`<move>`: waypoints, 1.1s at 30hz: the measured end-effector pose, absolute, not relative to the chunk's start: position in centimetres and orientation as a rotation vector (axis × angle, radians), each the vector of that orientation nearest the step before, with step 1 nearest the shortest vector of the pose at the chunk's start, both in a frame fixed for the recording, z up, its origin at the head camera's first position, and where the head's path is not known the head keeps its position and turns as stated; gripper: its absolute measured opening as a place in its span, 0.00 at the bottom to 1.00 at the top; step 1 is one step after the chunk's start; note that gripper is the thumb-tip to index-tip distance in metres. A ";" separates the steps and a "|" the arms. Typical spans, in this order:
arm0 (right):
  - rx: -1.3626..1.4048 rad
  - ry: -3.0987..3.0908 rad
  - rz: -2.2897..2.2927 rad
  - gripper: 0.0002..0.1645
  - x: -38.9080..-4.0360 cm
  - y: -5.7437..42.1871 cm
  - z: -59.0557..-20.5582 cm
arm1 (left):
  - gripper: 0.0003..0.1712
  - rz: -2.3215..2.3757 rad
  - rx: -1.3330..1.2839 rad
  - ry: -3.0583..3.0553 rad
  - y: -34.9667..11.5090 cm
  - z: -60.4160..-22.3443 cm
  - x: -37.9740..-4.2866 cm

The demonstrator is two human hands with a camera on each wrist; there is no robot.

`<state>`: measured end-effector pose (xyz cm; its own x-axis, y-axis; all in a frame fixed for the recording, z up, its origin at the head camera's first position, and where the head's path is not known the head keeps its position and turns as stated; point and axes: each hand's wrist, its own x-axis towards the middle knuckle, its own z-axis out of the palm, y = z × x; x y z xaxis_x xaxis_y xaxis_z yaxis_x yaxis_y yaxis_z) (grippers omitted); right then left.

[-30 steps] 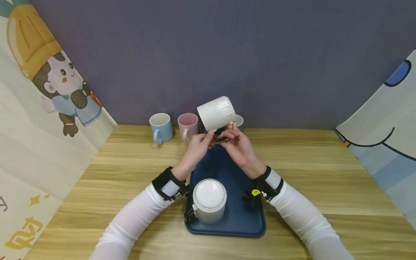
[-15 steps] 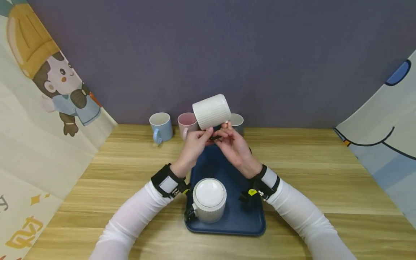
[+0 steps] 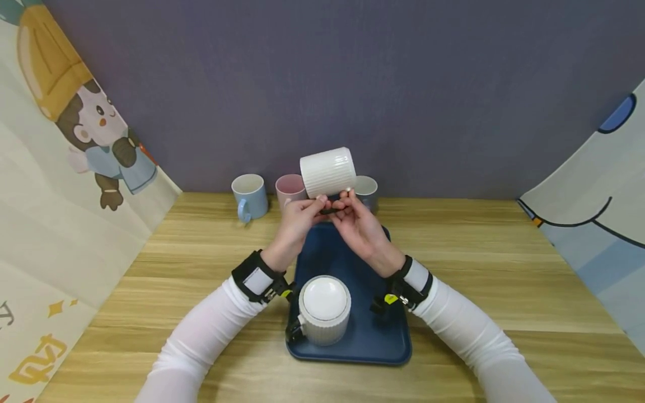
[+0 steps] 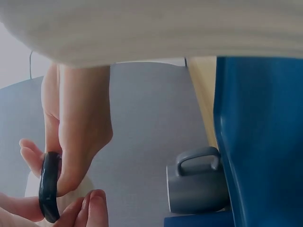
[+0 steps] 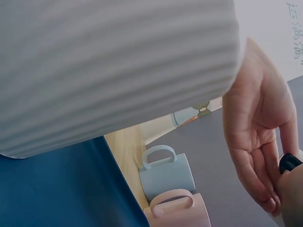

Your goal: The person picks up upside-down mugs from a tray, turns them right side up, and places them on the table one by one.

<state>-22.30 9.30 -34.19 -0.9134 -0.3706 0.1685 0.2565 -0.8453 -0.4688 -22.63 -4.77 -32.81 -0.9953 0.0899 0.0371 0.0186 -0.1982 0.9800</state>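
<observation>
Tilted on its side above the far end of the tray is a white ribbed mug (image 3: 327, 170) with a black handle (image 4: 49, 187). My left hand (image 3: 294, 224) pinches the handle, thumb on top. On the other side, my right hand (image 3: 364, 232) has its fingers bent around the handle, a fingertip right at a small white spot under the mug. The right wrist view shows the left hand (image 5: 258, 109) at the handle; the left wrist view shows the right hand (image 4: 83, 125). A second white ribbed mug (image 3: 325, 310), upside down, stands on the blue tray (image 3: 347, 358).
Along the back wall stand a light blue mug (image 3: 250, 197), a pink mug (image 3: 290, 189) and a grey mug (image 3: 367, 190), the latter two partly covered by hands and held mug. Something dark blue (image 4: 201, 219) lies next to the grey mug. Wood-grain table (image 3: 478, 268) surrounds the tray.
The held mug has shifted left and tilted a little closer to level, its handle turning edge-on. Both hands have moved slightly left with it. The mug on the tray has not moved.
</observation>
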 end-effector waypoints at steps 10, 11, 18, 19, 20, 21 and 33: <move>-0.232 0.814 -2.697 0.22 -22.2 8.8 -34.6 | 0.18 2.433 0.019 1.860 -5.1 -32.4 -22.8; -0.225 0.879 -2.686 0.22 -22.2 8.8 -34.6 | 0.18 2.431 0.013 1.857 -5.1 -32.4 -22.8; -0.096 1.434 -2.526 0.18 -21.8 8.8 -34.2 | 0.18 2.467 0.062 1.854 -5.4 -32.2 -22.9; -0.066 1.486 -2.504 0.17 -21.7 8.8 -34.2 | 0.18 2.470 0.068 1.858 -5.5 -32.2 -22.9; -0.036 1.525 -2.486 0.17 -21.7 8.8 -34.2 | 0.18 2.478 0.071 1.860 -5.5 -32.1 -22.9; -0.015 1.557 -2.466 0.17 -21.7 8.8 -34.2 | 0.17 2.488 0.078 1.858 -5.5 -32.1 -22.9; 0.098 1.837 -2.293 0.17 -22.4 7.9 -34.9 | 0.14 2.598 0.083 1.778 -5.3 -31.9 -23.0</move>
